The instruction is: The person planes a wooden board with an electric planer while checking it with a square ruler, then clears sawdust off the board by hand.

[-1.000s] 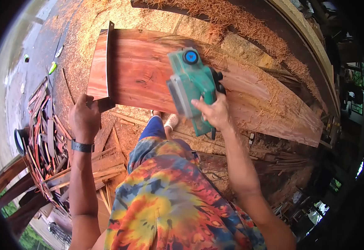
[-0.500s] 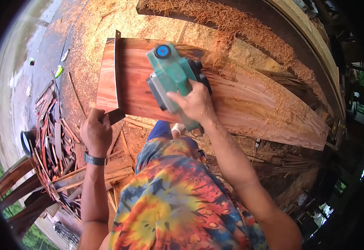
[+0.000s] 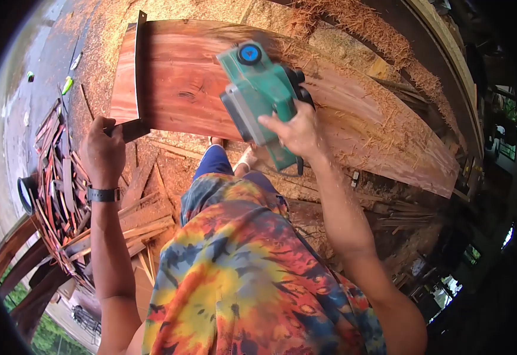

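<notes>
Right hand (image 3: 297, 129) is gripping a green power planer (image 3: 263, 89), centre frame; left hand (image 3: 103, 152) is clasping a metal bar (image 3: 139, 71), left.
Planer is looking heavy and rigid; its handle (image 3: 283, 109) is probably offering the surest hold. Bar, likely stiff, is being held at its near end. Beneath, a reddish board (image 3: 181, 71) is stretching from upper left to right, probably stiff, slick where bare. Beyond, loose shavings (image 3: 383, 46) are lying, upper right.

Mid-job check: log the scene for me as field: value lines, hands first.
Left hand: gripping the near end of the metal bar
Right hand: holding the planer
Planer: over the board; contact unclear
Metal bar: across the board's left end
Shavings: strewn on the board's right part, heaped beyond its far edge
Scrap wood: piled at left
</notes>
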Available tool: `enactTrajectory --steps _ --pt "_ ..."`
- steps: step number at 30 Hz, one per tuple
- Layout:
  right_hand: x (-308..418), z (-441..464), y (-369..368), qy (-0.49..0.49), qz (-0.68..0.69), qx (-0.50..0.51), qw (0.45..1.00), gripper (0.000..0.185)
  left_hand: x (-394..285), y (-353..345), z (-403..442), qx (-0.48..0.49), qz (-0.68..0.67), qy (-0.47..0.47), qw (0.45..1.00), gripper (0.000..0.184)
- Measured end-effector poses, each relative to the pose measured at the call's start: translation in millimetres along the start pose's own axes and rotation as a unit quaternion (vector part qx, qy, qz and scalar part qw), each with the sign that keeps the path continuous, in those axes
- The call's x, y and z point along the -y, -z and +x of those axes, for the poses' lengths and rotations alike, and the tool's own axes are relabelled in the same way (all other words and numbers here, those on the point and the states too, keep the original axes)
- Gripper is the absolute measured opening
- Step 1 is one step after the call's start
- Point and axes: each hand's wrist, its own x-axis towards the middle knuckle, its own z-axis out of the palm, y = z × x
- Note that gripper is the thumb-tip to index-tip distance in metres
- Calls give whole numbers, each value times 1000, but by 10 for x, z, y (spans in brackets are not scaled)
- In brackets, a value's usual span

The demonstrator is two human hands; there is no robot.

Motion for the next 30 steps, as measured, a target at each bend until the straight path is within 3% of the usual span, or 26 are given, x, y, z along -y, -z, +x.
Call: enactTrajectory --steps 5,8,14,21,25,30 --pt "-615 -1371 245 -55 24 -53 997 30 29 -6 7 -3 -5 24 1000 19" --pt "-818 -1644 419 -89 6 -48 995 27 98 -34 38 -2 -13 19 1000 19" --pt "-720 -1097 463 -77 20 -47 996 29 44 -55 -2 -17 -3 25 1000 19" --pt "-245 478 560 60 -5 -61 996 33 4 -30 15 -9 -7 37 999 20" --pt "21 1140 576 66 58 -26 996 33 151 -77 55 -6 -19 5 1000 21" --pt "-150 654 620 28 57 -7 998 31 74 -48 49 -8 1 12 1000 19"
